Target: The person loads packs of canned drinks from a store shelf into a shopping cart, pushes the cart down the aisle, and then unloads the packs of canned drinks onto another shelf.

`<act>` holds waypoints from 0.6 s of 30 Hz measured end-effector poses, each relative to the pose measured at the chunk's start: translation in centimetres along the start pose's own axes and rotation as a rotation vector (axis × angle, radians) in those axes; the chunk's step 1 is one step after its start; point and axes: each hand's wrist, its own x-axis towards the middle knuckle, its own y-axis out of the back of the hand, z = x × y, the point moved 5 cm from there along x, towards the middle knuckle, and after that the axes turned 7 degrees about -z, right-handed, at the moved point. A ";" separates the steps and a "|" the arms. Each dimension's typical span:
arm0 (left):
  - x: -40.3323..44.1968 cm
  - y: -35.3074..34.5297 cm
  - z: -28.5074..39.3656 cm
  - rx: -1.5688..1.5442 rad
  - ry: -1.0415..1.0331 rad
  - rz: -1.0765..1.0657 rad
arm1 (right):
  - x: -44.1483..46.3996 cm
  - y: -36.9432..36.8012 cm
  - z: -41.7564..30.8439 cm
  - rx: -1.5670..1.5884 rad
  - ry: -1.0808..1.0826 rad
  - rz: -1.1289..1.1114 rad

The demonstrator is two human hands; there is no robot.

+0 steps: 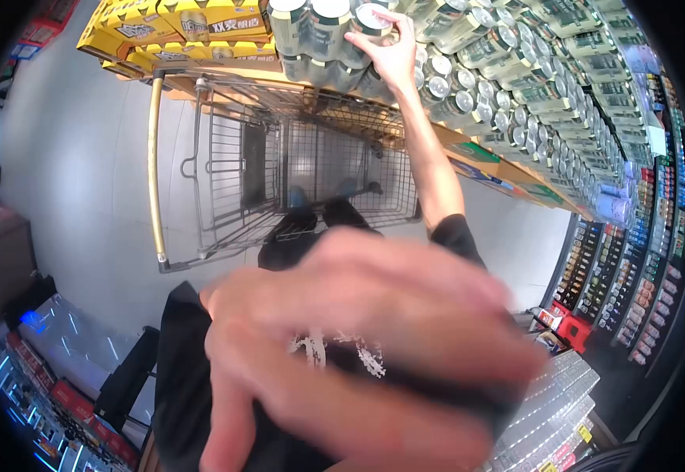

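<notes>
My right hand (389,51) reaches out to a row of upright cans at the shelf's front. Its thumb and fingers are closed around the top of one can (372,17), which has a silver lid and a pale greenish side. Two similar cans, a left one (287,27) and a middle one (330,23), stand beside it, with more underneath. Very close to the camera, my left hand (342,338) is large and blurred. Its fingers stretch to the right with gaps between them, and I see nothing in them. It covers much of my black shirt (181,354).
A wire shopping cart (224,165) with a yellow handle (155,157) stands between me and the shelf. Yellow boxes (193,27) are stacked at top left. Many cans (515,94) fill the right side. Silvery packs (555,409) lie at lower right, near a red item (573,329).
</notes>
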 end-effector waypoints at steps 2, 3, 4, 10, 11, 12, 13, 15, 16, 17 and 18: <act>0.9 -1.1 0.6 0.014 -0.051 -0.009 | -0.2 -1.0 2.4 0.262 -0.064 0.033; 1.2 -1.9 1.1 0.022 -0.067 -0.009 | -0.4 -1.7 2.6 0.345 -0.080 0.062; 1.3 -2.4 1.4 0.028 -0.082 -0.011 | -0.6 -1.4 2.7 0.290 -0.089 0.061; 2.0 -2.1 3.5 0.089 -0.134 -0.028 | -1.7 -0.3 1.5 0.001 -0.180 -0.021; 2.1 -2.2 3.9 0.098 -0.144 -0.032 | -2.5 -0.5 2.6 0.132 -0.195 -0.017; 2.2 -2.6 4.4 0.106 -0.159 -0.033 | -3.9 -0.6 2.2 0.221 -0.278 0.046; 2.4 -3.1 4.8 0.114 -0.172 -0.034 | -5.8 -0.7 1.6 0.311 -0.362 0.106; 2.5 -4.7 5.4 0.120 -0.219 -0.043 | -10.8 -1.3 3.7 0.405 -0.379 0.191; 2.5 -4.9 5.7 0.133 -0.234 -0.041 | -14.1 -1.6 5.2 0.440 -0.422 0.215; 2.5 -4.9 6.0 0.145 -0.244 -0.036 | -17.9 -1.9 6.7 0.476 -0.467 0.238; 2.4 -4.8 6.3 0.159 -0.255 -0.028 | -21.3 -1.8 7.2 0.373 -0.447 0.230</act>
